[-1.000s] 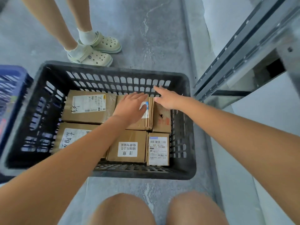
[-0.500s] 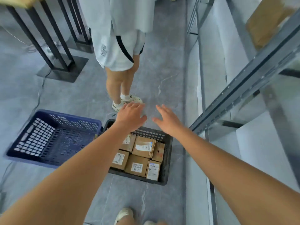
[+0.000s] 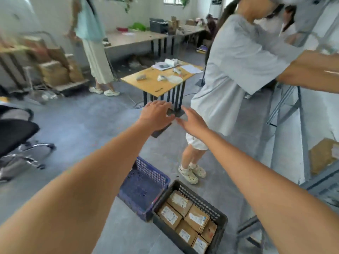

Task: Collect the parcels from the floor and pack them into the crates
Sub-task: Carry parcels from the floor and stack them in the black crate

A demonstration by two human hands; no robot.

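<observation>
Nearest the camera, a black slotted plastic crate (image 3: 218,215) is seen on the grey concrete floor (image 3: 82,125), and brown cardboard parcels with white labels (image 3: 187,217) are packed flat inside it, side by side and filling its bottom. Just to its left, touching its corner, a blue slotted plastic crate (image 3: 145,187) is set on the floor; nothing can be made out inside it.

Above the crates, both bare arms are stretched forward. The left hand (image 3: 156,114) is held in the air with fingers spread and relaxed, its grip apart and nothing held. The right hand (image 3: 192,121) is raised just beside it, fingers straight, its grip likewise apart and nothing held; the two hands are close but not touching.

To the right, a grey metal shelf rack (image 3: 302,143) is seen, with a brown cardboard box (image 3: 324,154) lying on a lower shelf. A person in a pale grey shirt, white shorts and cream clogs (image 3: 229,79) is standing beyond the crates, next to the rack.

Farther off, a small yellow-topped wooden desk on black legs (image 3: 156,83) is strewn with papers, and another standing person in a pale green top (image 3: 91,43) is seen blurred by the wall.
</observation>
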